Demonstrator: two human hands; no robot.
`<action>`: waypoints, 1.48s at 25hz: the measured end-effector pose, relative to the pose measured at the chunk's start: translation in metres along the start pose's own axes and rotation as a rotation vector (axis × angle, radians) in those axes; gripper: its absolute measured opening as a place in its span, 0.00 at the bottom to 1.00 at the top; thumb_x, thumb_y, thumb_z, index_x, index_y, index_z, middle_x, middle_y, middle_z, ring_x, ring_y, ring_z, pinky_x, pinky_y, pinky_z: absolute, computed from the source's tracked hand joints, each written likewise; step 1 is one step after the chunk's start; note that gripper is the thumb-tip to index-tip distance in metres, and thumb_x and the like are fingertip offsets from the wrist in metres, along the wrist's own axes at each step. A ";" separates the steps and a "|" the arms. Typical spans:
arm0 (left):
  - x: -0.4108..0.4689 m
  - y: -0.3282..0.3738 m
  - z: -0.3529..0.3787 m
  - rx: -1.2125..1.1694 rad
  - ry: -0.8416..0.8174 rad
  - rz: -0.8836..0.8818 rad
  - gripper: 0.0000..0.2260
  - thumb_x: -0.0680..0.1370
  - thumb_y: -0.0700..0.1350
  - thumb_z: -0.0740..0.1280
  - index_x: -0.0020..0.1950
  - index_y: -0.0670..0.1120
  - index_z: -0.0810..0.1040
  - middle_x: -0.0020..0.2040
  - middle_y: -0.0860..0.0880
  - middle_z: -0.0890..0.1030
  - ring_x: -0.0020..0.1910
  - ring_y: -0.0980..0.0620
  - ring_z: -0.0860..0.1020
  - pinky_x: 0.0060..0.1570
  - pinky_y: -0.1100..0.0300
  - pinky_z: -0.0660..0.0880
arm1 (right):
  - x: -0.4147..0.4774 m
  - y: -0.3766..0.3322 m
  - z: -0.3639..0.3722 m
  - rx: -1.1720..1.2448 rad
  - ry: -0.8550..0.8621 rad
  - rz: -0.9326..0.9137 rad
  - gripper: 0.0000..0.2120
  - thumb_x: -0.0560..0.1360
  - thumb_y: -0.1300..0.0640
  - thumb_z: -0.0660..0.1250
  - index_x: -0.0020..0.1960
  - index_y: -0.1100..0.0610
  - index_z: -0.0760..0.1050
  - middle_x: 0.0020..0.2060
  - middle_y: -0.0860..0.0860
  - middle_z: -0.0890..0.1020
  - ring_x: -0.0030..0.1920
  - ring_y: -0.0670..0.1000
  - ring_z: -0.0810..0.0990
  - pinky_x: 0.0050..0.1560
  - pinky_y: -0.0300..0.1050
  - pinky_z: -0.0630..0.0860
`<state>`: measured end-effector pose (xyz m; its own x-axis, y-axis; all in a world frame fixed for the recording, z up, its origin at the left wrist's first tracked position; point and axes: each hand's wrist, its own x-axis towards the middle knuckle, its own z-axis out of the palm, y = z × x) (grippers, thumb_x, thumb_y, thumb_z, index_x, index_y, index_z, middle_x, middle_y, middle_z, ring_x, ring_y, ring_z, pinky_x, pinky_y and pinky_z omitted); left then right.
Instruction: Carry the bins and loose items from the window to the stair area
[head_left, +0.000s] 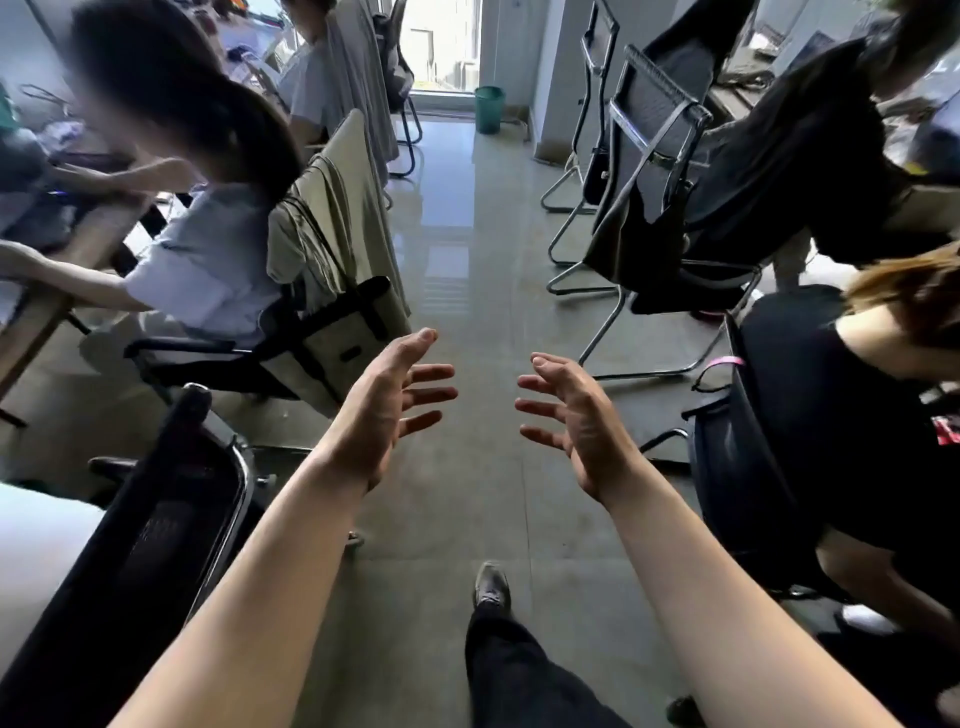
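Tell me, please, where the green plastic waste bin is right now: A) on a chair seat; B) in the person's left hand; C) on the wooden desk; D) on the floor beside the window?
D: the green plastic waste bin stands on the grey tiled floor beside the bright window, and the left hand and right hand hold nothing.

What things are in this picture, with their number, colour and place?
bin: one, green, far end of the aisle, by the window.
jacket: one, beige, over a left chair back.
tote bag: one, beige with black straps, behind that chair.
handbag: one, black, hanging on a right chair.
chairs: several, black, both sides.
shoe: one, dark, on the floor, bottom centre.
left hand: one, bare, open, empty.
right hand: one, bare, open, empty.
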<state>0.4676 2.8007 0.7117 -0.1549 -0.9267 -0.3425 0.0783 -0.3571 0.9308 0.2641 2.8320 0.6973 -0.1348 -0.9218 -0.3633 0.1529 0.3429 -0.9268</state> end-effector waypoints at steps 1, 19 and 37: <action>0.022 0.008 0.005 0.014 0.002 -0.005 0.30 0.72 0.65 0.66 0.71 0.54 0.76 0.61 0.46 0.86 0.57 0.47 0.86 0.55 0.51 0.77 | 0.023 -0.010 -0.002 0.007 -0.001 0.007 0.18 0.72 0.42 0.67 0.59 0.46 0.77 0.60 0.53 0.81 0.61 0.57 0.82 0.60 0.57 0.79; 0.411 0.138 0.006 -0.010 0.086 0.002 0.27 0.74 0.65 0.63 0.69 0.56 0.78 0.58 0.51 0.87 0.59 0.47 0.84 0.62 0.46 0.74 | 0.413 -0.156 0.009 -0.019 -0.030 0.015 0.20 0.69 0.43 0.66 0.59 0.47 0.78 0.59 0.54 0.82 0.56 0.54 0.82 0.56 0.53 0.79; 0.793 0.277 0.003 -0.041 0.069 -0.068 0.26 0.72 0.62 0.66 0.69 0.55 0.78 0.59 0.47 0.87 0.58 0.48 0.85 0.55 0.53 0.76 | 0.790 -0.294 0.040 0.002 0.030 0.045 0.18 0.69 0.43 0.67 0.57 0.47 0.78 0.54 0.50 0.82 0.54 0.53 0.81 0.57 0.53 0.78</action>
<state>0.3638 1.9673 0.6986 -0.0927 -0.9056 -0.4139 0.1107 -0.4225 0.8996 0.1519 1.9954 0.6860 -0.1569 -0.8998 -0.4071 0.1619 0.3832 -0.9094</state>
